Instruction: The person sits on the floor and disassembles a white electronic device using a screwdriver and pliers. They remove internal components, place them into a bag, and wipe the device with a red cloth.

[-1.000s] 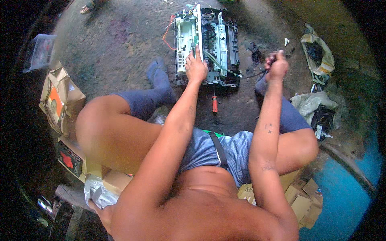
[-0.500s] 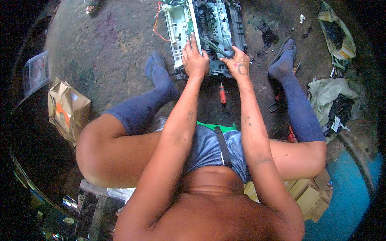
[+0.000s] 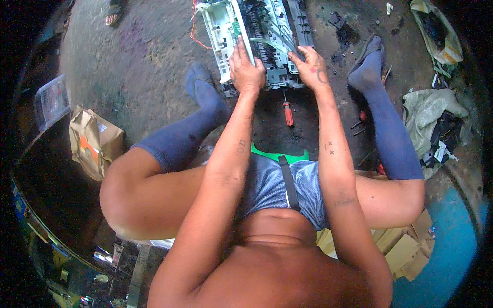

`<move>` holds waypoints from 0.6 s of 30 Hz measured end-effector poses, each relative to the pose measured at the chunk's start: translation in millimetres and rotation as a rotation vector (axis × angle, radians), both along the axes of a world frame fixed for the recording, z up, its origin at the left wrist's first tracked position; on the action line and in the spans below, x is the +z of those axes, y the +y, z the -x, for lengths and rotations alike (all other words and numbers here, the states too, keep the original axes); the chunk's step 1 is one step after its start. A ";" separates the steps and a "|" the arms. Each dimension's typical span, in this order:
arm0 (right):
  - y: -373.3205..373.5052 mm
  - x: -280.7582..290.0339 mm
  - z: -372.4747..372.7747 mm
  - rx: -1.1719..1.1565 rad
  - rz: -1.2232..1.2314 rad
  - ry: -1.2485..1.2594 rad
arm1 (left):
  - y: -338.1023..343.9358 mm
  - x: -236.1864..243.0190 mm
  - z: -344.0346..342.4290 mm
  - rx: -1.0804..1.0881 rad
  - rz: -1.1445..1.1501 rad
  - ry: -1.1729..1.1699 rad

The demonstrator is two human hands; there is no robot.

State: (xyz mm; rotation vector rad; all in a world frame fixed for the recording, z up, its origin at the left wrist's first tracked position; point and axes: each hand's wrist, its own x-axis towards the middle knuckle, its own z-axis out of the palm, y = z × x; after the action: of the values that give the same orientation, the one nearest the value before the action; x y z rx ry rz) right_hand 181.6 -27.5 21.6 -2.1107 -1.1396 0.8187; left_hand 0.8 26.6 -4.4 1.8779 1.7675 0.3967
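A partly dismantled printer chassis [image 3: 221,49], white and black with a small green circuit board [image 3: 236,28], lies on the ground ahead of me. My left hand [image 3: 246,69] rests on its long white bar, fingers stretched forward and thumb apart. At the chassis's right side my right hand [image 3: 311,66] has its fingers closed around the end of a pale green flat strip [image 3: 272,44], which looks like ribbon cable. My fingers partly hide that end. A red-handled screwdriver [image 3: 288,114] is at the chassis's near edge, its shaft pointing toward it.
Between my socked feet, an orange wire [image 3: 193,33] trails off the chassis's left side. A brown paper bag [image 3: 92,141] and clear plastic box [image 3: 52,100] stand left. Black fragments [image 3: 343,43], a grey sack [image 3: 429,115] and cardboard [image 3: 405,251] lie right. Someone's foot [image 3: 111,19] shows far left.
My right hand has moved slightly up and right, its fingers now more curled. The pale strip shows lighter and more spread out. My left hand stays on the white bar.
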 end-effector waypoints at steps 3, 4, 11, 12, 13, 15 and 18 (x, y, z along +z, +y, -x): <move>-3.1 -5.3 -15.2 -0.076 0.058 0.370 | -1.1 -0.5 -0.4 -0.016 -0.021 0.002; -3.8 -6.6 -22.0 -0.029 0.094 0.497 | -0.7 -0.6 0.7 -0.015 -0.024 0.001; -9.6 -2.2 -37.0 -0.023 0.262 0.580 | 0.0 -0.8 1.7 -0.009 -0.014 -0.013; -11.5 -2.1 -38.6 -0.013 0.260 0.560 | -0.2 -1.1 0.9 -0.014 -0.018 -0.012; -13.7 -2.4 -39.0 0.062 0.219 0.380 | -0.6 -1.3 0.1 -0.014 -0.025 -0.013; -13.7 7.4 -35.2 0.206 0.131 0.025 | 0.9 -2.4 0.4 -0.016 -0.043 -0.007; -4.3 43.4 -32.2 0.357 0.090 -0.123 | 0.9 -2.1 0.7 -0.015 -0.019 -0.008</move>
State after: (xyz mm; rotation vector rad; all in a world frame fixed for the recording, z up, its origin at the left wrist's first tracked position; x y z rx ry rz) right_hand 213.8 -31.8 65.0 -2.0828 -1.6040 0.9231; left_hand 0.1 27.5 -6.4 1.8994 1.7488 0.4168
